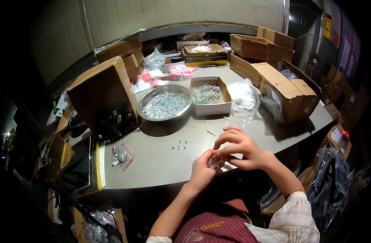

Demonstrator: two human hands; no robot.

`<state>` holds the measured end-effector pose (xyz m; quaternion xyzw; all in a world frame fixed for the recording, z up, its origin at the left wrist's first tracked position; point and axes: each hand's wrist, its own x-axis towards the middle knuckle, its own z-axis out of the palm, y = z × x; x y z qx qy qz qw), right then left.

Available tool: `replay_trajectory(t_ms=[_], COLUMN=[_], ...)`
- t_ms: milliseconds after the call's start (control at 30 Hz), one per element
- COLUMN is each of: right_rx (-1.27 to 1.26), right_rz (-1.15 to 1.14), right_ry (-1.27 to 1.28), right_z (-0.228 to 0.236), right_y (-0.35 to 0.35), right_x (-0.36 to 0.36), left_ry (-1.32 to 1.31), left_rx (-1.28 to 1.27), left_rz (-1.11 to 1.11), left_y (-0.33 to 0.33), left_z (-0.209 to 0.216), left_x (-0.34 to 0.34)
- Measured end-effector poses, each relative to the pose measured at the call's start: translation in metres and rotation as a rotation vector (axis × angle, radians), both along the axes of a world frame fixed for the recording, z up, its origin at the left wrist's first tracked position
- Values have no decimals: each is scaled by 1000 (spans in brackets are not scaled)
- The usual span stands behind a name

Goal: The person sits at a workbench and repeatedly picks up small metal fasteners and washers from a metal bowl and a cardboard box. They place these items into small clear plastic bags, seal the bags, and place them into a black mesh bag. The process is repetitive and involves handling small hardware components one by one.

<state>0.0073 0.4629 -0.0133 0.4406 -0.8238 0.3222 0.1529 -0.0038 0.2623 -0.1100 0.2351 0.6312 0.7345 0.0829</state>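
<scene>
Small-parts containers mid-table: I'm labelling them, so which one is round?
The metal bowl, left of the white box. It alone is round: the box is four-sided, and the clear bag of white pieces is irregular.

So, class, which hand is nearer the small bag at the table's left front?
Left: the left hand is right of the bag, apart; the right hand is farther right.

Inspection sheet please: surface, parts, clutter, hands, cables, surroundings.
Surface: grey table, with loose metal pieces scattered on it.
Job's things: clear plastic bag; steel bowl of small metal parts; white-sided box of metal fasteners; bag of white pieces.
Clutter: tilted carton at left; red-and-white bags behind the steel bowl.
Hands: left hand grips the clear plastic bag; right hand at it, contact unclear.
Cables: nothing seen for certain.
Surroundings: pale wall behind; dark plastic bag at right.
</scene>
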Motion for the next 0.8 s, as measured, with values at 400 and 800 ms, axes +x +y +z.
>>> replay_trajectory(t_ms=[400, 800], right_rx=[-110, -80], right_rz=[-195, 78], right_ry=[10, -172], right_z=[-17, -8], right_y=[-28, -113], right_x=[-6, -5], left_ry=[109, 658], left_rx=[-71, -331], left_rz=[376, 716], left_y=[-45, -108], left_z=[28, 53], left_x=[6, 44])
